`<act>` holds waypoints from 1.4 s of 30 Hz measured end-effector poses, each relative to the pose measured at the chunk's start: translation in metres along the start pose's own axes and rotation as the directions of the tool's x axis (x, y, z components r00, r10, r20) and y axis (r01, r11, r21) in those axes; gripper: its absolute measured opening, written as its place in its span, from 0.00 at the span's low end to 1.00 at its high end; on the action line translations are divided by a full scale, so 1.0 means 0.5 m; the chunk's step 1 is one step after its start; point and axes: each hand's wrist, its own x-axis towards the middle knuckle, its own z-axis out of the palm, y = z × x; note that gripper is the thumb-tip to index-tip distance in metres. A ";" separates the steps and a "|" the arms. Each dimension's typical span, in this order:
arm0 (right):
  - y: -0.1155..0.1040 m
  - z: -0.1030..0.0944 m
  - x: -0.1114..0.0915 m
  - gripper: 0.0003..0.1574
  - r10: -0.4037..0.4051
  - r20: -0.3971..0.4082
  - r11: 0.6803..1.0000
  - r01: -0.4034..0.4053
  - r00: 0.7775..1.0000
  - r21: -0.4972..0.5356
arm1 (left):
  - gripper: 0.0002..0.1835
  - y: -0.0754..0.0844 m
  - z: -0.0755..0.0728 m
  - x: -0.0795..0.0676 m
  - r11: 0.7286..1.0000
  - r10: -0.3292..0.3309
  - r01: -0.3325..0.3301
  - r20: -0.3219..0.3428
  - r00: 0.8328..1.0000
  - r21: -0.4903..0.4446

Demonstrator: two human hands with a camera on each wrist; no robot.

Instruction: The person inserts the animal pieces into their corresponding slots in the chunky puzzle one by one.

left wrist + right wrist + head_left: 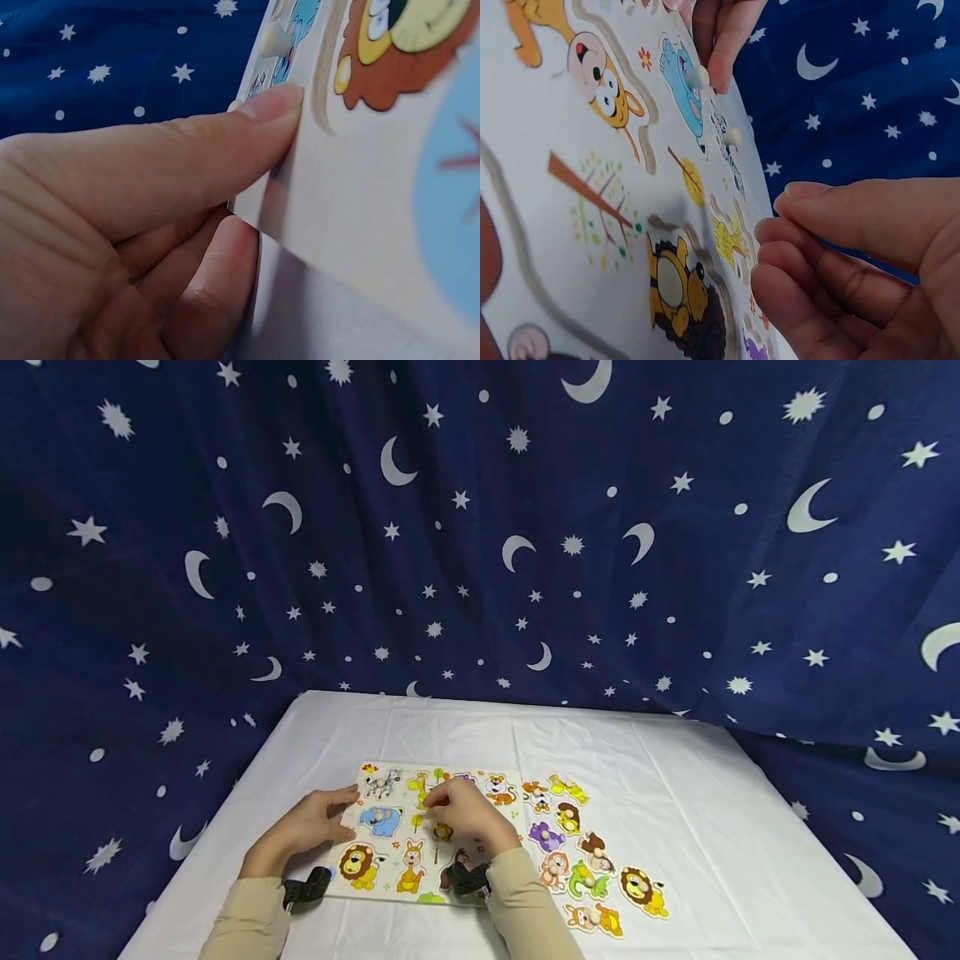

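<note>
A flat puzzle board (390, 893) with animal pictures lies on the table. My left hand (311, 822) is at its left edge; in the left wrist view the thumb (247, 124) presses the board's edge while another finger sits beside it. The elephant piece (381, 821) and the zebra piece (727, 154), both with knobs, lie in their recesses. Over the board's upper middle is my right hand (468, 810), its thumb and fingers loosely bent near the giraffe picture (726, 238). Nothing shows between those fingertips. Lion (357, 867) and kangaroo (411, 867) pictures show at the front.
Several loose knobbed pieces lie right of the board, among them a purple animal (546, 837), a crocodile (588, 881), a lion piece (642, 892) and a kangaroo piece (595, 919). A white cloth (712, 827) covers the table. Behind hangs a dark blue curtain (480, 560).
</note>
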 end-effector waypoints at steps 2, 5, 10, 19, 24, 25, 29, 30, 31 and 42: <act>0.003 -0.004 -0.005 0.08 0.013 -0.008 1.000 -0.013 1.000 0.016 | 0.40 -0.001 0.002 0.002 1.000 -0.004 0.004 -0.002 1.000 -0.005; 0.009 -0.010 -0.014 0.08 0.028 -0.009 0.999 -0.028 1.000 0.021 | 0.40 -0.002 0.006 0.002 1.000 -0.020 0.020 -0.003 1.000 -0.018; 0.020 -0.023 -0.026 0.08 0.033 -0.007 0.999 -0.033 0.999 -0.003 | 0.40 -0.005 0.012 -0.001 0.998 -0.043 0.043 -0.005 0.999 -0.045; 0.048 -0.046 -0.042 0.10 0.100 -0.033 0.994 -0.098 0.994 0.049 | 0.40 -0.002 0.009 0.007 1.000 -0.006 0.006 0.007 1.000 -0.021; 0.066 -0.057 -0.055 0.09 0.077 -0.042 0.996 -0.075 0.996 0.048 | 0.38 0.001 0.008 0.014 1.000 -0.002 0.002 0.012 1.000 -0.019; 0.068 -0.060 -0.057 0.08 0.069 -0.043 0.997 -0.067 0.997 0.041 | 0.38 0.000 0.008 0.014 1.000 -0.006 0.006 0.010 1.000 -0.021; 0.077 -0.071 -0.065 0.08 0.073 -0.063 0.997 -0.071 0.995 0.032 | 0.38 0.000 0.006 0.011 1.000 -0.008 0.008 0.014 1.000 -0.007; 0.078 -0.073 -0.065 0.08 0.084 -0.064 0.996 -0.082 0.994 0.033 | 0.38 0.000 0.004 0.010 1.000 -0.015 0.015 0.011 1.000 -0.010; 0.079 -0.074 -0.066 0.08 0.090 -0.067 0.996 -0.087 0.994 0.035 | 0.38 0.000 0.002 0.009 1.000 -0.021 0.021 0.006 1.000 -0.013; 0.092 -0.094 -0.082 0.09 0.083 -0.068 0.996 -0.084 0.994 -0.012 | 0.39 0.000 -0.006 0.001 1.000 -0.002 0.002 0.020 1.000 -0.014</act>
